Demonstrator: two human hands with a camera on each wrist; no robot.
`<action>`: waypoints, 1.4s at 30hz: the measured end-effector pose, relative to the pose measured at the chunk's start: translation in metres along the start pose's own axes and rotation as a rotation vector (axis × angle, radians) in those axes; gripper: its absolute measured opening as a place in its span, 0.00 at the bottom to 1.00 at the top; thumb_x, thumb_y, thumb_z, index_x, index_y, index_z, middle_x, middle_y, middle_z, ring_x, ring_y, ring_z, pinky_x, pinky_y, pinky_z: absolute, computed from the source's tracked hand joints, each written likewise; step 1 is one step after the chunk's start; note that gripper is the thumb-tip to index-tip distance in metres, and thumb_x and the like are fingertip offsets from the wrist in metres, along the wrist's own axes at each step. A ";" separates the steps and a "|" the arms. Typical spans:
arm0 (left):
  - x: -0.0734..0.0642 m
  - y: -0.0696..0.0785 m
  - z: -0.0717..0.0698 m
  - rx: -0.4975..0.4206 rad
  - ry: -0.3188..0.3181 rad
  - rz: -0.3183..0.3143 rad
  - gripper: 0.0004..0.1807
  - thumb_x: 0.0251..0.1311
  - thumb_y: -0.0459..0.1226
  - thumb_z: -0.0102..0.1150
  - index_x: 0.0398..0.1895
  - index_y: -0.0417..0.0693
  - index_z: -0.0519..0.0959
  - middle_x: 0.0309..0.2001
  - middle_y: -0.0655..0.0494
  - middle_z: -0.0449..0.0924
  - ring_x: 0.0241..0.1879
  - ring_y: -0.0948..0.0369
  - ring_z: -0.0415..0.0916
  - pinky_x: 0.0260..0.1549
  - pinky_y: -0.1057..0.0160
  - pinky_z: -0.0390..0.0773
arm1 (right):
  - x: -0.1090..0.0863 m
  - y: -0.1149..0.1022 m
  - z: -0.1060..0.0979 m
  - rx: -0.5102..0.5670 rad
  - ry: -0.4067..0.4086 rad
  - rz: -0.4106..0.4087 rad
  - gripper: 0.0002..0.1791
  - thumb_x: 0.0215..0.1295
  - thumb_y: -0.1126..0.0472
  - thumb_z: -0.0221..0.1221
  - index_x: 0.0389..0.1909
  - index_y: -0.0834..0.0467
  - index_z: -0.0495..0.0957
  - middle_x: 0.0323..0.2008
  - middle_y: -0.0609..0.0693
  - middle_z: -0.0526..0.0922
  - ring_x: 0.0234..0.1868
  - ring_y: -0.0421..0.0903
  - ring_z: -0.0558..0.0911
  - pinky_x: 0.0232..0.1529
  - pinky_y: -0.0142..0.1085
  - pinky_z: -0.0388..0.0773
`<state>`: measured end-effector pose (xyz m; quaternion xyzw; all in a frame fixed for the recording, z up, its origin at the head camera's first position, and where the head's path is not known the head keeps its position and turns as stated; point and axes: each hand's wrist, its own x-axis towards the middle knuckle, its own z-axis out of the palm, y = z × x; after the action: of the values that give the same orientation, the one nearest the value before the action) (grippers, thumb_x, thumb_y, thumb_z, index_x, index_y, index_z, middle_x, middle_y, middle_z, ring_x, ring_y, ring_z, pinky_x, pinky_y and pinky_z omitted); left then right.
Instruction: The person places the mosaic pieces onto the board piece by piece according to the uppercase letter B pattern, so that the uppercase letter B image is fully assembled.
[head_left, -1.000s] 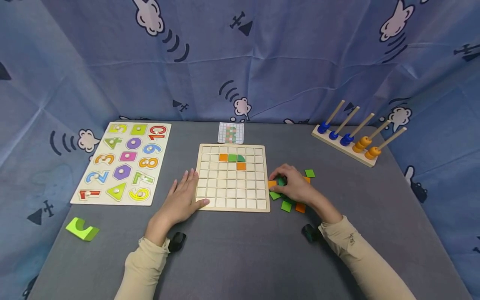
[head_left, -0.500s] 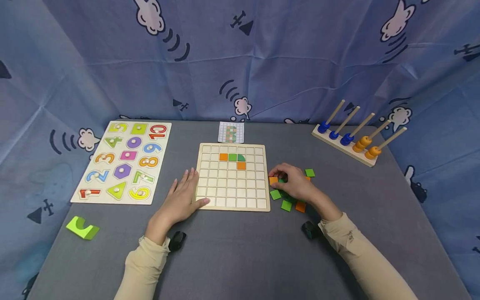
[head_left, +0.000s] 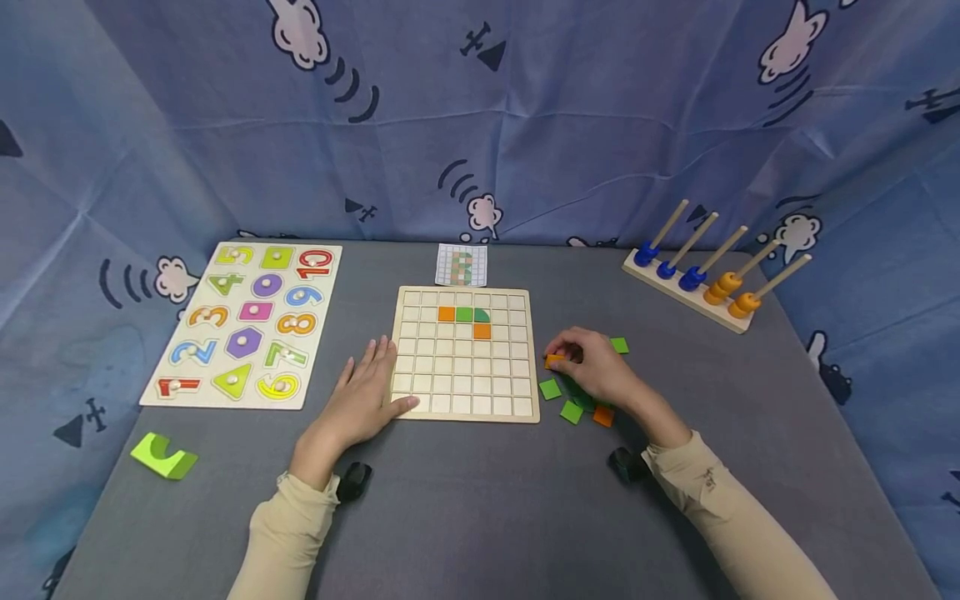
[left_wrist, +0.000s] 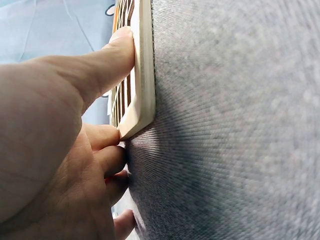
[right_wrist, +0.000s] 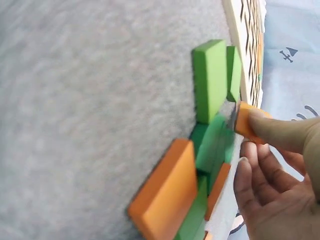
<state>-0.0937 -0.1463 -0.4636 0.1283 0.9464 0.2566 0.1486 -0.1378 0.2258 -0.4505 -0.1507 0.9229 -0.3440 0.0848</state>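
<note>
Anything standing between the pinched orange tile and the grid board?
Nothing visible: the right hand pinches the orange tile just right of the grid board; a loose green tile lies on the near side, outside that gap.

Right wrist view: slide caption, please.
Right hand pinches an orange tile near loose green and orange tiles beside a wooden board.

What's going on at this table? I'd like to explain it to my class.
A person's right grip pinches an orange tile beside the board, above loose tiles. The left grip rests at the board's left edge, thumb on the near corner. Four tiles sit in the squares: two orange, one green, one darker green with a rounded corner. A card showing a coloured grid pattern is just beyond the board.
</note>
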 end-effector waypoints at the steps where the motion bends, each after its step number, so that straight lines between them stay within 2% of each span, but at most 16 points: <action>1: 0.000 0.000 0.000 0.001 0.000 -0.001 0.53 0.74 0.51 0.62 0.85 0.32 0.44 0.86 0.36 0.38 0.87 0.41 0.34 0.82 0.32 0.38 | 0.001 -0.001 0.001 0.007 0.015 -0.005 0.06 0.68 0.69 0.69 0.45 0.62 0.87 0.38 0.55 0.84 0.36 0.46 0.80 0.38 0.34 0.78; 6: -0.001 0.001 -0.001 0.000 0.002 0.000 0.53 0.74 0.51 0.62 0.85 0.32 0.44 0.86 0.36 0.39 0.87 0.40 0.35 0.82 0.31 0.39 | 0.009 -0.008 0.008 0.018 0.062 -0.007 0.08 0.70 0.66 0.69 0.48 0.60 0.87 0.38 0.54 0.85 0.36 0.46 0.80 0.38 0.34 0.77; 15: -0.001 0.001 0.000 -0.006 0.002 -0.002 0.53 0.74 0.51 0.62 0.85 0.33 0.44 0.86 0.37 0.38 0.87 0.41 0.35 0.82 0.32 0.38 | 0.028 -0.025 0.025 0.089 0.035 -0.029 0.10 0.74 0.66 0.65 0.52 0.60 0.86 0.38 0.55 0.86 0.35 0.47 0.80 0.39 0.36 0.77; 22: -0.002 0.002 -0.001 -0.006 -0.001 -0.002 0.53 0.74 0.51 0.62 0.85 0.32 0.44 0.86 0.37 0.38 0.87 0.41 0.35 0.82 0.32 0.38 | 0.047 -0.043 0.042 0.110 0.049 -0.051 0.13 0.76 0.67 0.63 0.56 0.59 0.88 0.52 0.57 0.88 0.40 0.49 0.80 0.44 0.40 0.77; 25: -0.002 0.002 -0.002 -0.008 -0.004 -0.004 0.53 0.75 0.51 0.62 0.85 0.33 0.43 0.86 0.37 0.38 0.87 0.41 0.35 0.82 0.32 0.37 | 0.056 -0.052 0.051 0.129 0.047 -0.054 0.12 0.75 0.67 0.64 0.55 0.59 0.88 0.49 0.57 0.89 0.41 0.49 0.83 0.45 0.41 0.81; 31: -0.001 0.001 -0.001 -0.007 -0.005 -0.006 0.53 0.74 0.51 0.62 0.85 0.33 0.44 0.86 0.37 0.38 0.87 0.41 0.35 0.82 0.33 0.37 | 0.071 -0.068 0.066 0.198 0.040 -0.062 0.04 0.70 0.66 0.69 0.42 0.61 0.86 0.39 0.56 0.89 0.40 0.48 0.87 0.45 0.40 0.84; 37: 0.000 0.000 0.001 0.001 -0.008 -0.014 0.54 0.73 0.52 0.63 0.85 0.33 0.44 0.86 0.37 0.38 0.87 0.42 0.35 0.82 0.34 0.37 | 0.077 -0.080 0.076 0.193 0.042 -0.043 0.03 0.68 0.64 0.71 0.39 0.60 0.88 0.35 0.53 0.89 0.35 0.45 0.84 0.39 0.33 0.80; 42: 0.000 -0.001 0.000 -0.002 -0.003 -0.008 0.53 0.74 0.52 0.63 0.85 0.33 0.44 0.86 0.37 0.38 0.87 0.41 0.35 0.82 0.33 0.37 | 0.078 -0.085 0.080 0.144 0.045 -0.033 0.04 0.68 0.62 0.72 0.38 0.58 0.91 0.35 0.51 0.89 0.33 0.43 0.80 0.36 0.33 0.76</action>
<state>-0.0937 -0.1466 -0.4641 0.1247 0.9464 0.2566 0.1513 -0.1719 0.0899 -0.4583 -0.1518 0.8948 -0.4142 0.0690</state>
